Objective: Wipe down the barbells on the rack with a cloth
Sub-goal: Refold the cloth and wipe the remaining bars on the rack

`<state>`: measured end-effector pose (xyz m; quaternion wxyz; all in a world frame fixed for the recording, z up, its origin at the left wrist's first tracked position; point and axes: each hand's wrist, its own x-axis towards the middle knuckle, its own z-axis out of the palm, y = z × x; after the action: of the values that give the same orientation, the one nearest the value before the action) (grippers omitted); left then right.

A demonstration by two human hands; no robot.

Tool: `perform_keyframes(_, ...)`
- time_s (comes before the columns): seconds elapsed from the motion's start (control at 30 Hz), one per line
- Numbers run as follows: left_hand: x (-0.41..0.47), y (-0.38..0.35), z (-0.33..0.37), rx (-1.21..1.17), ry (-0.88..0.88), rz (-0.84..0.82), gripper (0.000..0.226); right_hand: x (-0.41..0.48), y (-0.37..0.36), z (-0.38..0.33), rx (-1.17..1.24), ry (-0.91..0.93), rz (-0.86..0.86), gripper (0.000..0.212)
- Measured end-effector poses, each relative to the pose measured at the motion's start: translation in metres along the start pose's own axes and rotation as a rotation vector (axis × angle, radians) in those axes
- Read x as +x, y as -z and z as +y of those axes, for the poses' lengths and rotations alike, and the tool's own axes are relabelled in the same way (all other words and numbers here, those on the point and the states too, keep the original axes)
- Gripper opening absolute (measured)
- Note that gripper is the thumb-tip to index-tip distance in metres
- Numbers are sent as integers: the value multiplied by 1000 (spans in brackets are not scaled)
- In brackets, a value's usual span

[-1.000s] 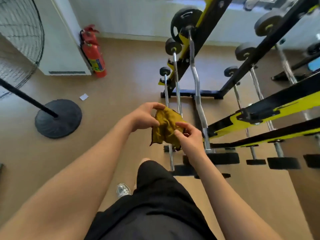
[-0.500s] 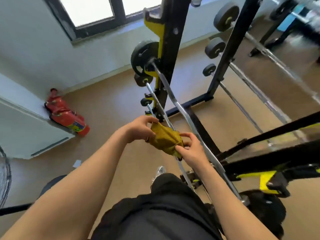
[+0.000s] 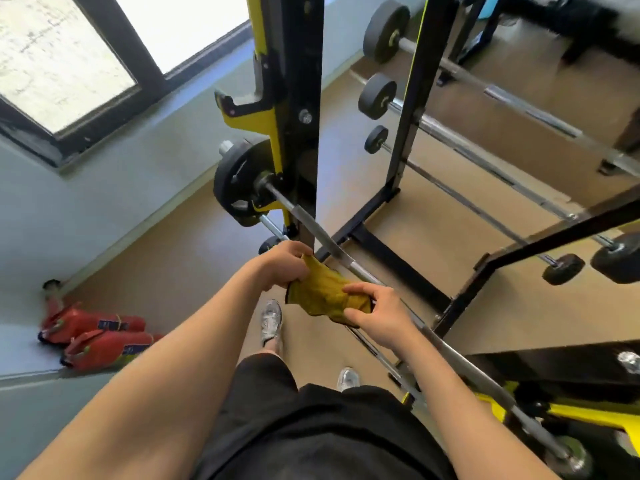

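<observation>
A mustard-yellow cloth (image 3: 323, 294) is stretched between both hands in front of my waist. My left hand (image 3: 285, 263) pinches its upper left corner, and my right hand (image 3: 377, 311) grips its lower right end. Just behind the cloth a steel barbell (image 3: 311, 233) with a black plate (image 3: 235, 185) runs diagonally across a black and yellow rack (image 3: 294, 109). The cloth hangs close to this bar; whether it touches is unclear. Further barbells (image 3: 467, 133) with small black plates rest on a second upright (image 3: 415, 98) to the right.
Red fire extinguishers (image 3: 100, 337) stand by the wall at the left. A dark-framed window (image 3: 86, 57) is above. The rack's black foot bar (image 3: 391, 258) lies on the brown floor. My grey shoes (image 3: 272, 320) stand close to the rack.
The view has tilted up and swung toward the rack, which now looms closer. Both hands still hold the cloth, now spread a little wider and nearer the diagonal bar.
</observation>
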<state>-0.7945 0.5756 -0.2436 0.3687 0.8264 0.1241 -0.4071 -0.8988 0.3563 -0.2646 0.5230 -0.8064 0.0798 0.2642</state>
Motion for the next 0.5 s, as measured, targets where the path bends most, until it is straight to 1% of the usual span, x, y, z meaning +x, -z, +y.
perform_keyframes(0.07,24,25,-1,-21,9,46,53,31,-14,-15,-41,-19,30,52)
perform_keyframes(0.13,47,55,-1,-58,5,148,44,66,-30,-34,-74,-12,34,55)
perform_keyframes(0.17,58,70,-1,-79,-6,212,39,85,-38,-42,-107,1,54,50)
perform_keyframes(0.2,68,86,-1,-102,-28,278,34,105,-47,-51,-141,17,101,42)
perform_keyframes(0.27,88,115,-1,-141,-103,392,28,145,-65,-68,-221,27,254,23)
perform_keyframes(0.3,97,129,-2,-140,-165,439,25,165,-73,-76,-233,10,331,21)
perform_keyframes(0.37,111,151,-1,-95,-308,493,23,200,-83,-94,-213,-53,488,29)
perform_keyframes(0.43,119,167,1,-7,-435,491,29,228,-85,-112,-112,-149,668,33)
perform_keyframes(0.5,123,178,2,153,-564,494,34,248,-86,-125,91,-269,820,27)
